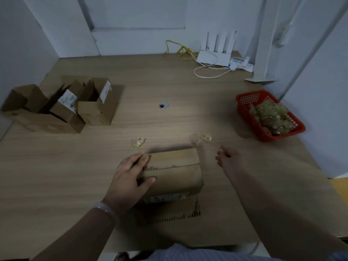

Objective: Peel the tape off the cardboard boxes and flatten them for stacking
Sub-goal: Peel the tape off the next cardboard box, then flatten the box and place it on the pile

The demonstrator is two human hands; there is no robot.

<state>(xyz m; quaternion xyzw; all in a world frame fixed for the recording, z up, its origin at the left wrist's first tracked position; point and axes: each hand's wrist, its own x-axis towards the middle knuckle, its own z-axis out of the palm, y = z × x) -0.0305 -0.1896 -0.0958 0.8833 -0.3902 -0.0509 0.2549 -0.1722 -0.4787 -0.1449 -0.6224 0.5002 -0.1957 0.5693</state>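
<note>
Step in hand: I judge that I am at the tape-peeling step. The box is not yet flattened.
Cardboard box point(175, 172): it stands closed on the surface point(169, 87), directly in front of me, with the seam of its top flaps showing. It seems to rest on a flat cardboard sheet point(173, 211).
Left hand point(130, 174): it lies on the left end of the box. The fingers point(140, 160) are almost straight and spread over the far left corner, and the thumb is on the top face. It presses the box down and does not clasp it.
Right hand point(228, 159): it is in the air to the right of the box, apart from it. The fingers are loosely bent and blurred. Maybe they pinch a thin clear strip, but I cannot tell.
Tape wad point(203, 138): it is clear and crumpled, just beyond my right fingertips. A second wad point(139, 143) lies behind the left corner of the box.
Red basket point(244, 102): it is far to the right and holds many crumpled tape pieces.
Opened boxes point(60, 106): a group at the far left.
Next move: I think the loose tape must go into the basket. Then both hands must open the flaps and press the box flat.
</note>
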